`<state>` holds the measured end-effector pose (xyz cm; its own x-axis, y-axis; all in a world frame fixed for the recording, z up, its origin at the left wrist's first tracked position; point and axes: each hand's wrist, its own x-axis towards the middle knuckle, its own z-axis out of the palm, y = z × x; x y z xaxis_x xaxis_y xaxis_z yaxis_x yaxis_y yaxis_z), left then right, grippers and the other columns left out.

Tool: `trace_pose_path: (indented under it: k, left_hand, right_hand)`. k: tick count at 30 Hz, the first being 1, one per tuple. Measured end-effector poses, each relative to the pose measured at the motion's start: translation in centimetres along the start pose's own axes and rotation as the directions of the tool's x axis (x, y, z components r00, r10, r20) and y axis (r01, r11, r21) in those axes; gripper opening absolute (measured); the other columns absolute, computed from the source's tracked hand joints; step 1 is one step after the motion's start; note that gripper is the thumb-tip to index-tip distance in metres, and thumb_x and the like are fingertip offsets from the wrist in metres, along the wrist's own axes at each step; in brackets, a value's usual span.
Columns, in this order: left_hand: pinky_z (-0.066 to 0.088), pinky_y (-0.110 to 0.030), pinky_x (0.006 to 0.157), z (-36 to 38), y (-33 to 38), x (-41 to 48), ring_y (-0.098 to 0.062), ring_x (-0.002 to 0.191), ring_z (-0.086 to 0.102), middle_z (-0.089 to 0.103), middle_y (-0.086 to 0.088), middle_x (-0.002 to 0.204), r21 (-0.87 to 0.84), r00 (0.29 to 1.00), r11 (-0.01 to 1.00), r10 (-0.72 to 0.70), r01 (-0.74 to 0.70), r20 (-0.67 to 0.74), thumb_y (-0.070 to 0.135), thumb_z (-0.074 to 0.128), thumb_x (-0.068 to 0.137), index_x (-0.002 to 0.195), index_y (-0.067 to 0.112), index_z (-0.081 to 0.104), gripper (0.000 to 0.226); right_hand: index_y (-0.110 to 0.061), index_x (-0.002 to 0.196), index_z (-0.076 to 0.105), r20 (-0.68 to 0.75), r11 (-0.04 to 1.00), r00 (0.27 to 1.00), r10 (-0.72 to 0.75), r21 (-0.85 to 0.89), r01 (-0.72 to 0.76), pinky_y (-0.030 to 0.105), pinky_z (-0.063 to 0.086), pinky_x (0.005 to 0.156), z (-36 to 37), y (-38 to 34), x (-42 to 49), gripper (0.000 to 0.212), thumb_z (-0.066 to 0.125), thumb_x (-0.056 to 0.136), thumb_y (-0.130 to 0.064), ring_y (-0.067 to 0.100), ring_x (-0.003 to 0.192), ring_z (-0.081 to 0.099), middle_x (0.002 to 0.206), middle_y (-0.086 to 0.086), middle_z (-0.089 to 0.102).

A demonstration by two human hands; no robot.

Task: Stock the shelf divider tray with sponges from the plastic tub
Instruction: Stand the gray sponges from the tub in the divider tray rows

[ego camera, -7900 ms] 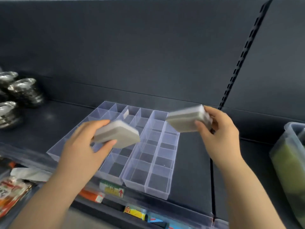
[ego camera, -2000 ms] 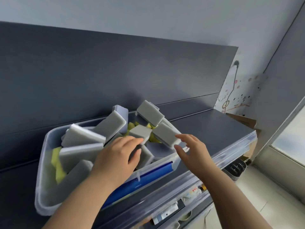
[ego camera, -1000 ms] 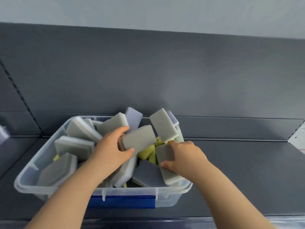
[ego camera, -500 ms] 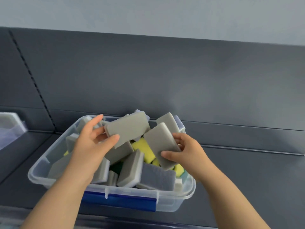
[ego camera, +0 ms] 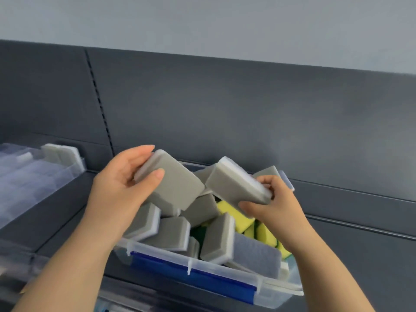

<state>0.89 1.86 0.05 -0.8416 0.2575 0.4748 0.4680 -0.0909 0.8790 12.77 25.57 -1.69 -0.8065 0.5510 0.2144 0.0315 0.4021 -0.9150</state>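
- I see both raised higher above the plastic tub (ego camera: 191,264): left hand (ego camera: 117,192) grips a grey sponge (ego camera: 175,188), right hand (ego camera: 274,206) a second sponge (ego camera: 236,185).
- Divider tray (ego camera: 33,172) next; blurry, seemingly mostly unfilled.

- Clear plastic tub (ego camera: 162,253): smooth, glossy.
- Grey rectangular foam sponges (ego camera: 173,188): matt, fine-grained.
- Yellow foam sponges (ego camera: 236,216): matt, porous.
- Transparent plastic divider tray (ego camera: 33,176): smooth, shiny.
- Dark grey back panel (ego camera: 225,109): smooth, matt.
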Motion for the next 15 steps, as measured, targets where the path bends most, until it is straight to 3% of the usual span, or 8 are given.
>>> trace_pose_path:
  k: [2,4,8,12,15]
  left_hand:
    - [0.049,-0.011,0.071,-2.0,0.0,-0.2,-0.002,0.102,0.061,0.067,0.017,0.107,0.04,1.0,0.999,0.011,-0.012,0.024,0.025,0.073,0.071,0.104,0.047,0.063,0.041]
    - [0.05,-0.013,0.067,-4.7,0.1,-0.6,-0.002,0.097,0.063,0.067,0.018,0.104,0.104,0.999,0.994,0.016,-0.021,0.05,0.019,0.075,0.076,0.103,0.048,0.063,0.041]
    - [0.05,-0.023,0.077,-12.5,0.4,-1.6,0.001,0.098,0.061,0.065,0.022,0.105,0.239,0.998,0.971,0.018,-0.03,0.054,0.02,0.071,0.077,0.104,0.05,0.06,0.042]
    - [0.045,-0.007,0.076,-22.6,0.2,-2.8,0.007,0.096,0.06,0.062,0.027,0.107,0.338,0.999,0.941,0.023,-0.012,-0.029,0.017,0.073,0.075,0.106,0.05,0.06,0.047]
    - [0.044,-0.004,0.075,-30.0,-0.6,-4.0,0.009,0.096,0.06,0.06,0.031,0.108,0.363,0.997,0.932,0.018,0.009,-0.071,0.011,0.073,0.075,0.104,0.053,0.06,0.052]
  right_hand:
    - [-0.033,0.086,0.052,-0.019,0.997,0.997,-0.074,0.0,0.074,0.011,0.043,0.054,2.1,-1.4,-0.3,0.036,0.076,0.062,-0.021,-0.003,0.067,0.053,0.08,-0.014,0.058]
    - [-0.036,0.084,0.052,0.006,0.99,0.991,-0.135,0.029,0.135,0.012,0.042,0.053,4.7,-3.1,-0.8,0.034,0.076,0.065,-0.02,-0.002,0.066,0.052,0.078,-0.016,0.058]
    - [-0.039,0.09,0.053,0.027,0.978,0.982,-0.189,0.091,0.186,0.017,0.05,0.063,12.2,-6.7,-2.8,0.04,0.078,0.065,-0.019,-0.001,0.079,0.06,0.087,-0.02,0.062]
    - [-0.041,0.089,0.053,0.019,0.969,0.977,-0.213,0.135,0.208,0.03,0.052,0.072,21.2,-10.1,-5.4,0.042,0.081,0.064,-0.022,0.006,0.083,0.063,0.091,-0.015,0.065]
    - [-0.048,0.091,0.053,0.048,0.952,0.954,-0.297,0.09,0.292,0.02,0.049,0.074,27.7,-12.2,-7.3,0.041,0.077,0.07,-0.022,-0.001,0.086,0.061,0.095,-0.025,0.062]
